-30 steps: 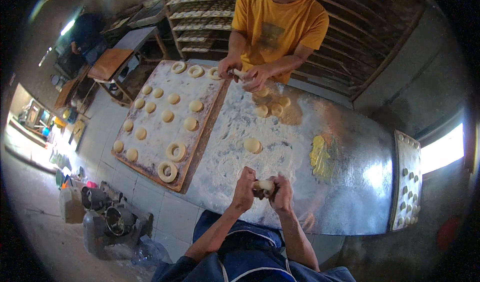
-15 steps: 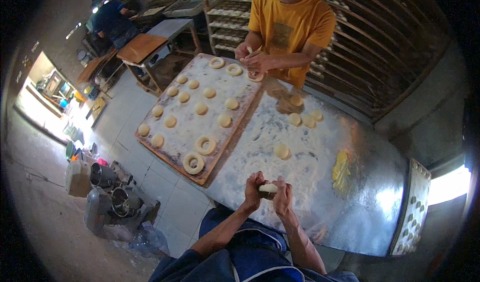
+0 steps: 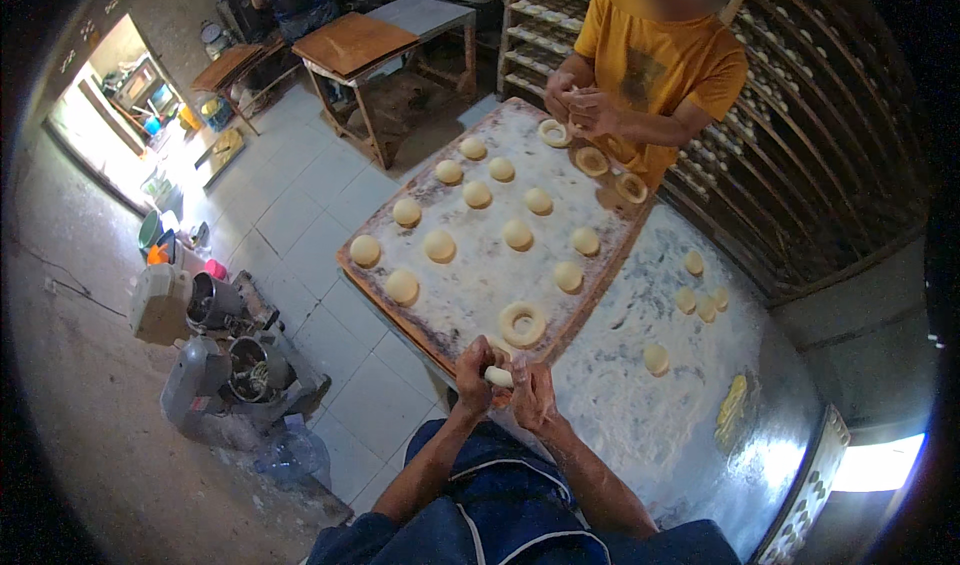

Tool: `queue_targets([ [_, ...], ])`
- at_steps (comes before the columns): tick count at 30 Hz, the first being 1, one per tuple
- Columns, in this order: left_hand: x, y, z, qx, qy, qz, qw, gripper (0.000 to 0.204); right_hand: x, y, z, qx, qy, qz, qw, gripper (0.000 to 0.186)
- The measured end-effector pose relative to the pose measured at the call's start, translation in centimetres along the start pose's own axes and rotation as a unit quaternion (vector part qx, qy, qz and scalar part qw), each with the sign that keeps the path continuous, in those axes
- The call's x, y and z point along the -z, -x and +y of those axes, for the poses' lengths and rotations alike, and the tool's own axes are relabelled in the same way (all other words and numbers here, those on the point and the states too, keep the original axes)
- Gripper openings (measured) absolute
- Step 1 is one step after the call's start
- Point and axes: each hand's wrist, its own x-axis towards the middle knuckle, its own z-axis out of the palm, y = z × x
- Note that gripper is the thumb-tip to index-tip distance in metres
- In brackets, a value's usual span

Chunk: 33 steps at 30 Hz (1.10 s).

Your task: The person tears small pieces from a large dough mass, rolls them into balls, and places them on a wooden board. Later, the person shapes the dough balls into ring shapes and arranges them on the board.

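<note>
Dough piece (image 3: 498,376), pale and stubby, sits between both hands just off the near corner of the floured wooden board (image 3: 470,265). Left hand (image 3: 473,367) and right hand (image 3: 532,397) are pressed close together, fingers curled tight around the dough from each side, so both are holding it.

Half a second ago the hands were over the bare metal counter (image 3: 700,435), further from the board; now they hang at the board's near edge, right beside the dough ring (image 3: 522,323) that lies on it. The dough also looks longer and thinner than the rounder lump seen a second ago. Judging from that, shaping looks well along and the piece is close to where the finished ring lies.

On the board beyond the ring: rows of round dough balls (image 3: 517,234), untouched, in the same places. At the board's far end three more rings (image 3: 590,160) lie in front of a co-worker in an orange shirt (image 3: 650,60), whose hands (image 3: 580,105) are busy with another piece. To the right of the board, loose dough balls (image 3: 655,358) sit on the floured counter. Left of the board, on the floor, stands a grey mixer machine (image 3: 215,365).
</note>
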Motion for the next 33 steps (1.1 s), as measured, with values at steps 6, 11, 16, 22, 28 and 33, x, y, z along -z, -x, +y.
queue_targets([
  [6, 6.1, -3.3, 6.5, -0.195, -0.479, -0.054, 0.854, 0.024, -3.7, -4.5, 2.1, 0.014, -0.118, -0.068, 0.991, 0.032],
  [11, 2.6, -7.8, 11.2, -0.054, -0.570, 0.090, 0.815, 0.031, -5.3, -8.2, -3.6, -0.084, 0.141, -0.011, 0.986, 0.050],
  [16, 7.4, -8.1, 9.6, -0.152, -0.704, -0.003, 0.694, 0.021, -4.5, -12.3, 0.0, 0.004, 0.400, -0.023, 0.916, 0.067],
  [22, 7.0, -7.5, 9.2, -0.185, -0.721, -0.011, 0.667, 0.034, -8.0, -24.6, 4.5, 0.242, 0.434, -0.010, 0.868, 0.049],
  [28, 7.6, -10.5, 12.8, -0.095, -0.783, 0.039, 0.613, 0.046, -7.9, -23.0, 0.8, 0.232, 0.496, -0.112, 0.830, 0.046],
  [33, 8.9, -14.4, 15.1, 0.030, -0.749, -0.075, 0.658, 0.038, -5.9, -22.4, 3.6, 0.106, 0.225, -0.121, 0.961, 0.039],
])
